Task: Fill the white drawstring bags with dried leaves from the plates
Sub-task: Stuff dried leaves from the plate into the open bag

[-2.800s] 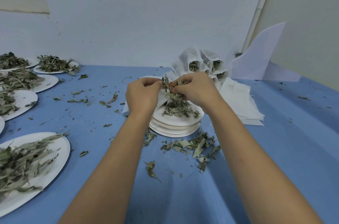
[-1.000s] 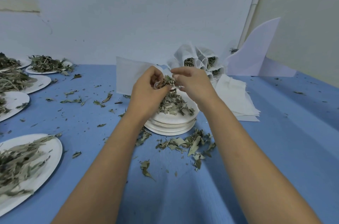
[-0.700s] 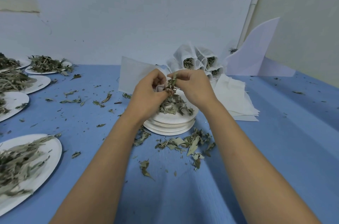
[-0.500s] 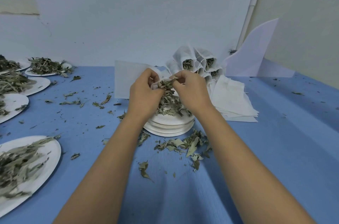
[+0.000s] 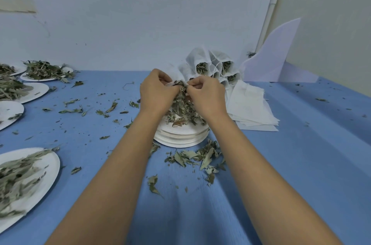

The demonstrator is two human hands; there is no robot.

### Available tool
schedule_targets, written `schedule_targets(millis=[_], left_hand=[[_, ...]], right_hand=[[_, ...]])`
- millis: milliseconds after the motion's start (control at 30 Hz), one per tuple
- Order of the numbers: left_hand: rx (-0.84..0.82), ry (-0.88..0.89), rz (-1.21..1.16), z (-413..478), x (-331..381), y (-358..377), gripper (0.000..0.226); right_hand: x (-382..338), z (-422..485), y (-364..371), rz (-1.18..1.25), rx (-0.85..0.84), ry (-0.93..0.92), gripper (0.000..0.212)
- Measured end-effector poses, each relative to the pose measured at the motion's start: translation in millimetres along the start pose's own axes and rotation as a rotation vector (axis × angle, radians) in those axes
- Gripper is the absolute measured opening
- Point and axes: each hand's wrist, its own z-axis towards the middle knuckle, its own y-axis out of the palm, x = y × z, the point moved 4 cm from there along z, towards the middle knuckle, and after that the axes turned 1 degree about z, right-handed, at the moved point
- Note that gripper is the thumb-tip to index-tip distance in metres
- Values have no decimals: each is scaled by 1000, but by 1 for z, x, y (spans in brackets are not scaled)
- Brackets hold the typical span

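Observation:
Both hands meet above a stack of white plates (image 5: 180, 138) topped with dried leaves (image 5: 183, 111). My left hand (image 5: 157, 91) grips the mouth of a white drawstring bag (image 5: 170, 83), mostly hidden behind the fingers. My right hand (image 5: 205, 94) pinches a tuft of leaves at the bag's opening. Behind the hands lies a pile of filled bags (image 5: 212, 67) with leaves showing at their mouths. A stack of flat empty bags (image 5: 251, 108) lies to the right.
Several white plates with leaves sit along the left: a near one (image 5: 43, 180), others farther back (image 5: 38, 89) (image 5: 46, 71). Loose leaves (image 5: 197, 157) litter the blue tablecloth (image 5: 301, 164). A white sheet (image 5: 275, 54) leans against the wall at the back right.
The bag's flat white body, sticking out left of my left hand earlier, is now hidden behind it. Both hands have stayed together over the plate stack, working leaves into the opening.

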Motion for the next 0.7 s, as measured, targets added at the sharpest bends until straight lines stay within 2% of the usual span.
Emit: schedule_targets(millis=[133,200,267,367,500,700], left_hand=[[-172,-140,-210,-2,-1,-1,15],[-242,-106,-191,-4,0,-2,19],[-277,-25,-90,-6,2,-1,32],[-196,54,-23,-8,3,-1,36],[-2,109,-8,-6,2,-5,22],[159,80,78,1,-1,-9,21]], right_hand=[[4,1,0,115,8,82,12],[4,2,0,178,5,117,13],[5,3,-1,154,-10,108,13],[3,2,-1,143,-50,110,13],[-1,1,-1,146,-98,87,12],[-5,-1,1,38,-126,9,4]])
